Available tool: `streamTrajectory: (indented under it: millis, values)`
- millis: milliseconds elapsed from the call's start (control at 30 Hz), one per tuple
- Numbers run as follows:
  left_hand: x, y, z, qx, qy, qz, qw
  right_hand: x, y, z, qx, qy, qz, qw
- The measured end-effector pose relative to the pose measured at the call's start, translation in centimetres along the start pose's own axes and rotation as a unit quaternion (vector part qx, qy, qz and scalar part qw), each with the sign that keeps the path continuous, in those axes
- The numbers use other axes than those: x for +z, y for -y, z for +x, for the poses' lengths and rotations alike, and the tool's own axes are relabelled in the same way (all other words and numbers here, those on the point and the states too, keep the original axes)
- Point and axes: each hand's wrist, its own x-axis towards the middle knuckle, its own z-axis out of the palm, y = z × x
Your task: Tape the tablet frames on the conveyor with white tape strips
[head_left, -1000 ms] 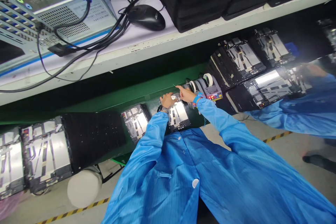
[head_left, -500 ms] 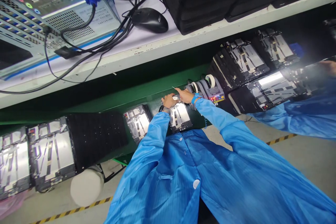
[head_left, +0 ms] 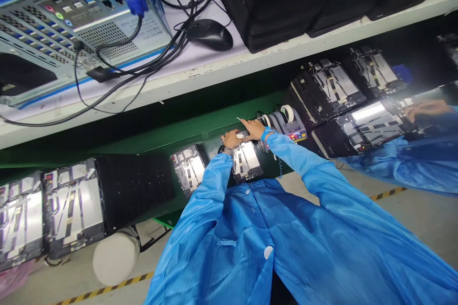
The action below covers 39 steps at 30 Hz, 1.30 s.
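A flat electronic unit (head_left: 246,159) with silver plates and a black frame lies on the green bench in front of my body. My left hand (head_left: 232,139) is at its far left corner, fingers bent and close together; what they pinch is too small to make out. Beside it, at the far right corner, my right hand (head_left: 253,129) is closed on a thin pale stick-like tool (head_left: 239,119), whose end sticks out up and left. The two hands nearly touch. Another similar unit (head_left: 189,167) lies to the left of my left forearm.
Tape dispensers (head_left: 295,131) stand right of my hands. More units (head_left: 77,205) lie far left beside a black panel (head_left: 134,190). A co-worker's hand (head_left: 429,108) is over a unit (head_left: 375,121) at right. A shelf above carries a computer (head_left: 103,33) and mouse (head_left: 211,34).
The view has shifted slightly. My hands stay at the unit's far edge with barely any movement. The co-worker's hand has moved left over the unit in front of it.
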Motion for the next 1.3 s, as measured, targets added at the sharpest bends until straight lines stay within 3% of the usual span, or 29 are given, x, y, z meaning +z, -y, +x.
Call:
streamTrajectory:
  millis: [200,433,567,667,767,933,1033,1100,1300]
  values:
    - [-0.2,-0.2,0.0,-0.01,0.006,0.011,1.0,-0.1,-0.9,1.2,-0.006,-0.019,-0.028,0.999]
    - [0.0,0.3,-0.4,0.026,-0.001,0.013,1.0,-2.2,-2.3,1.0,-0.002,-0.076,-0.006,0.997]
    - [0.4,-0.1,-0.9,0.034,-0.038,0.03,0.998,-2.6,-1.7,-0.9,0.048,-0.135,0.075,0.987]
    - [-0.2,0.0,-1.4,0.055,-0.064,0.013,0.996,-1.3,-0.1,-2.3,0.079,-0.157,0.167,0.97]
    - [-1.7,2.2,-2.2,0.082,-0.119,-0.063,0.987,1.2,2.4,-3.3,0.079,-0.184,0.204,0.958]
    - [-3.0,9.8,-4.8,0.049,-0.233,-0.191,0.952,5.2,6.7,-2.7,-0.015,-0.145,0.194,0.97]
    - [-1.4,12.9,-6.3,0.009,-0.238,-0.26,0.936,6.2,8.0,-1.2,-0.041,-0.11,0.2,0.973]
    - [0.3,13.4,-6.9,0.001,-0.229,-0.294,0.928,6.3,8.3,-0.1,-0.054,-0.088,0.203,0.974]
    - [4.6,10.5,-6.2,-0.016,-0.214,-0.374,0.902,5.5,8.4,2.1,-0.074,-0.061,0.206,0.974]
